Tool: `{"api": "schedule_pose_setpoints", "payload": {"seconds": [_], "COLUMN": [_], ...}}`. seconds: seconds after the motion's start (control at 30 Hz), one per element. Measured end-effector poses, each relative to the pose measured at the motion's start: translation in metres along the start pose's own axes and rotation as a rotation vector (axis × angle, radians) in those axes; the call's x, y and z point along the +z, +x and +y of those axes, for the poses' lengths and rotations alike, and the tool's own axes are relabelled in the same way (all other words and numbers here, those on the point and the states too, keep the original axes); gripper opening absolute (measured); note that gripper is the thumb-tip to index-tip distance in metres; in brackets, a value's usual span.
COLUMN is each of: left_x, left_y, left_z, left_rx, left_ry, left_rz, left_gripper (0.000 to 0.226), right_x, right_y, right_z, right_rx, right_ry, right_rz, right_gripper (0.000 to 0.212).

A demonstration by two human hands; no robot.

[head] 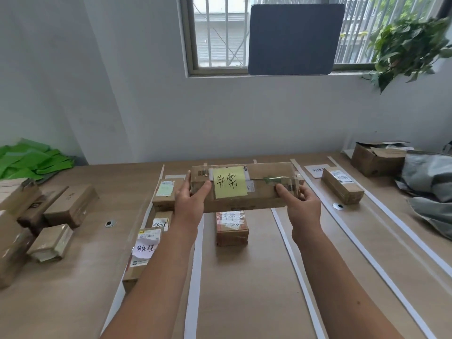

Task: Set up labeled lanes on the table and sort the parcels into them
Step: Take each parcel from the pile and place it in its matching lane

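Wooden bench [244, 289] under a barred window [220, 33], with white strips [291, 253] running from 6 toward 12 o'clock and dividing it into lanes. Both hands grip a long parcel [264, 189] by its ends over the far part of the middle lane. The left hand [189, 200] holds the 9 o'clock end with its thumb on the top face. The right hand [302, 204] is curled round the 3 o'clock end, also thumb on top. A yellow note [229, 182] with handwritten characters sits on the parcel's top face between the two thumbs.

Just toward 6 o'clock from the long parcel, a small taped parcel [231, 228] lies in the same lane. Whether the two touch cannot be told. The lane at 9 o'clock holds a row of labelled parcels [144, 250], partly hidden by the left forearm. In the lane at 3 o'clock lies one narrow parcel [342, 185]. Loose boxes [71, 204] are heaped at the bench's 9 o'clock edge, with green bags [29, 160] beyond them. An open carton [376, 159] and grey bags [430, 182] sit at 2 o'clock, under a hanging plant [406, 47]
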State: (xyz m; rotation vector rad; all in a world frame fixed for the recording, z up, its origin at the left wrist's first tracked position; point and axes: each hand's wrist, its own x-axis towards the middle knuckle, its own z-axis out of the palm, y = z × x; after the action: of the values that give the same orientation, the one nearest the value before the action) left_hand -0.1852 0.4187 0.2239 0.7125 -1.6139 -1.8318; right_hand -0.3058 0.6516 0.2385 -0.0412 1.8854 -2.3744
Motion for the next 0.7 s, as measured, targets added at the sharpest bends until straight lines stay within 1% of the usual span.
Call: {"api": "schedule_pose_setpoints", "payload": {"seconds": [0.1, 0.2, 0.33, 0.47, 0.57, 0.7], "left_x": [0.004, 0.004, 0.001, -0.005, -0.006, 0.0], "left_y": [-0.014, -0.023, -0.033, -0.041, -0.04, -0.035], "left_z": [-0.019, -0.051, -0.102, -0.15, -0.18, -0.208], "left_rx": [-0.059, -0.168, -0.319, -0.44, -0.498, -0.531], "left_ry": [0.055, 0.104, 0.184, 0.253, 0.251, 0.315], "left_rz": [-0.062, -0.026, 0.014, 0.018, 0.03, 0.02], "left_gripper": [0.08, 0.075, 0.069, 0.063, 0.054, 0.059], "right_x": [-0.017, -0.034, -0.049, -0.061, -0.063, -0.068], "right_y": [0.002, 0.005, 0.008, 0.012, 0.017, 0.03], "right_z": [0.026, 0.064, 0.11, 0.154, 0.18, 0.21], "right_rx": [0.073, 0.167, 0.276, 0.333, 0.363, 0.441], "right_ry": [-0.112, -0.201, -0.296, -0.37, -0.409, -0.452], "right_rz": [0.038, 0.045, 0.034, 0.015, -0.01, 0.008], "right_gripper": [0.052, 0.054, 0.051, 0.043, 0.036, 0.02]}}
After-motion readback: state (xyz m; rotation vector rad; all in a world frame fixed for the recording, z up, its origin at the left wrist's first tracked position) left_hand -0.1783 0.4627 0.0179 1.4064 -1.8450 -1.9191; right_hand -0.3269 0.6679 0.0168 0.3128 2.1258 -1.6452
